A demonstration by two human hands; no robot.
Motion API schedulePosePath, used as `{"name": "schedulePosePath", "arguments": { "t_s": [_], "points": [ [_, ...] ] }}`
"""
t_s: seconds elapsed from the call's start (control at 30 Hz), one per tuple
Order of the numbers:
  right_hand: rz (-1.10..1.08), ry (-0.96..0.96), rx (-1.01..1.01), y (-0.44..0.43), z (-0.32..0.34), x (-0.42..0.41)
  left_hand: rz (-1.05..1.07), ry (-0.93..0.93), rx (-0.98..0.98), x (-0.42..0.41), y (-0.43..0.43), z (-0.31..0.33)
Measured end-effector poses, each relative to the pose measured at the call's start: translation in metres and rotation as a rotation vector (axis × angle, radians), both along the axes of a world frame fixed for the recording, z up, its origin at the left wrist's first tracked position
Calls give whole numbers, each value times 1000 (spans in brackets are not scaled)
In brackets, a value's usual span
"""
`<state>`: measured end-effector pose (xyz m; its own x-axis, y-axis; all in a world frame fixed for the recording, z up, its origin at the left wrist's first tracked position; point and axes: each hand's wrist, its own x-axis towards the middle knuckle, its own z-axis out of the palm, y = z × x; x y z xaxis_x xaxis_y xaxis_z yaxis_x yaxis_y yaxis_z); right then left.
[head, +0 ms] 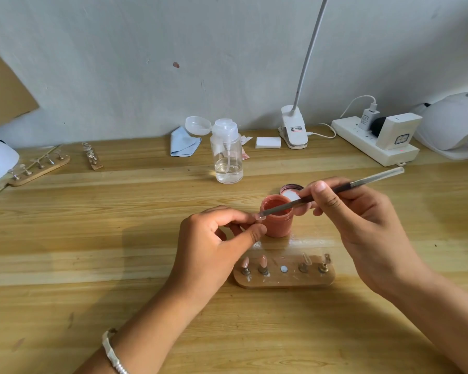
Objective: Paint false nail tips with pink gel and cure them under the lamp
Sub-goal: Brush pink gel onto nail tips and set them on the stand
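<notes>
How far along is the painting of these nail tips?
Done: two pink tips stand on the holder. In hand: the left hand pinches a clear tip while the right hand puts the brush on it. Left: two unpainted tips on the holder, then curing under the lamp at far right.

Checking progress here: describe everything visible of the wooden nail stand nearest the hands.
The wooden stand is an oblong, round-ended base lying flat on the table, just nearer than the pink gel jar. Its two left pegs carry pink-painted tips, the middle spot shows only a bare silver disc, and its two right pegs carry clear tips. Nothing else seems to touch it.
</notes>
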<state>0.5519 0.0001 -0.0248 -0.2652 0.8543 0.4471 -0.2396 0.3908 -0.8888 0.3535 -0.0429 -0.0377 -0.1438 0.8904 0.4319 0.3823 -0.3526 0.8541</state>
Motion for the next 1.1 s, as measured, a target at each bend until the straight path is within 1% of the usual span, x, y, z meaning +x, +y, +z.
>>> {"name": "schedulePosePath", "arguments": {
  "t_s": [0.23, 0.6, 0.73, 0.9, 1.1],
  "points": [
    [-29, -23, 6, 1, 0, 0, -11, -42, 4, 2, -2, 2],
    [-128, 63, -41, 4, 3, 0, -3, -1, 28, -3, 1, -2],
    [-107, 65, 5, 3, 2, 2, -4, -5, 18, -2, 1, -1],
    [-21, -1, 36, -1, 1, -1, -14, -41, 0, 0, -1, -1],
    [-63, 12, 2, 0, 1, -1, -29, -37, -2, 1, -2, 1]
  ]
}}
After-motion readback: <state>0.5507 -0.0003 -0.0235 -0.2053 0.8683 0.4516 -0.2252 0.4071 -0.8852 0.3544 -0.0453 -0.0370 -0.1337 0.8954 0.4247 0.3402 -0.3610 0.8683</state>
